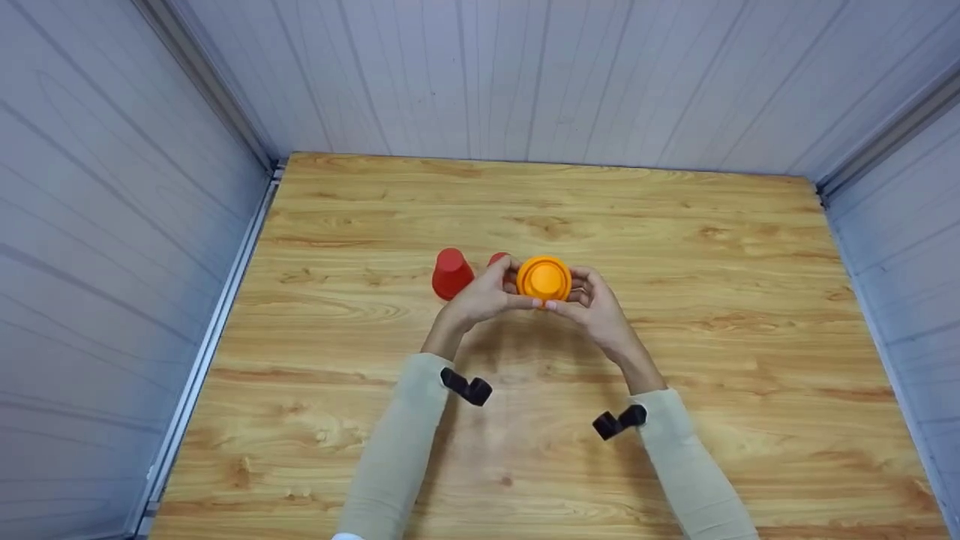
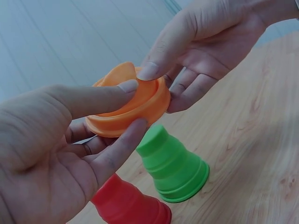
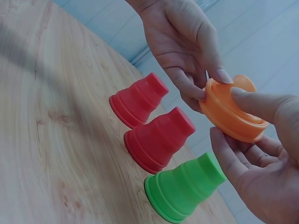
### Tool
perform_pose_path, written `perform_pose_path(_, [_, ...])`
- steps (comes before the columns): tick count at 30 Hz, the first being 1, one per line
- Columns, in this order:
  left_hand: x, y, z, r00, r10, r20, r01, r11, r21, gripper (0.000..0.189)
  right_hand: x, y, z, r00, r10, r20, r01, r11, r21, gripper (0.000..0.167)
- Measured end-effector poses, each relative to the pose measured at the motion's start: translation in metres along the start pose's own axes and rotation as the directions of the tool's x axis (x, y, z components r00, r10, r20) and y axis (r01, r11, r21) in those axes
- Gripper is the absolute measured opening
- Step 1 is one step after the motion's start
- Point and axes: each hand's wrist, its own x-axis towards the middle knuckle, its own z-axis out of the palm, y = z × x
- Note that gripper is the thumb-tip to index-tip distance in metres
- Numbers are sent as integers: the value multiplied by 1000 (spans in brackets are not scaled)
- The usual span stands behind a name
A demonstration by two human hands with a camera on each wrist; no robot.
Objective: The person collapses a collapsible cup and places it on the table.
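Above the table, both hands hold an orange collapsible cup point(image 1: 545, 280), mostly folded flat with its narrow base part sticking up at the middle. My left hand point(image 1: 480, 298) grips its left side, thumb on the folded part and fingers around the rim. The right side is gripped by my right hand point(image 1: 601, 313), its thumb pressing close to the other thumb. Beyond them, two red cups point(image 3: 140, 99) and a green cup point(image 3: 187, 186) stand extended and upside down in a row. In the head view the hands and orange cup hide the green cup.
The wood-patterned table point(image 1: 300, 420) runs out on all sides of the cups. Pale panel walls point(image 1: 495, 82) rise along its back and both sides. A small black wrist mount point(image 1: 466, 387) sticks out from each sleeve.
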Motion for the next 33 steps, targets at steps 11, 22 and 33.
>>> perform_pose_path(11, [0, 4, 4, 1000, 3, -10, -3, 1000, -11, 52, -2, -2, 1, 999, -7, -33, 5, 999, -41, 62])
perform_pose_path(22, [-1, 4, 6, 999, 6, -37, -6, 1000, -4, 48, -2, -5, 3, 998, 1, -65, -6, 996, -84, 63])
perform_pose_path(33, [0, 5, 7, 999, -10, -53, 10, 1000, -3, 41, -3, -9, 8, 996, 21, -89, -30, 995, -95, 63])
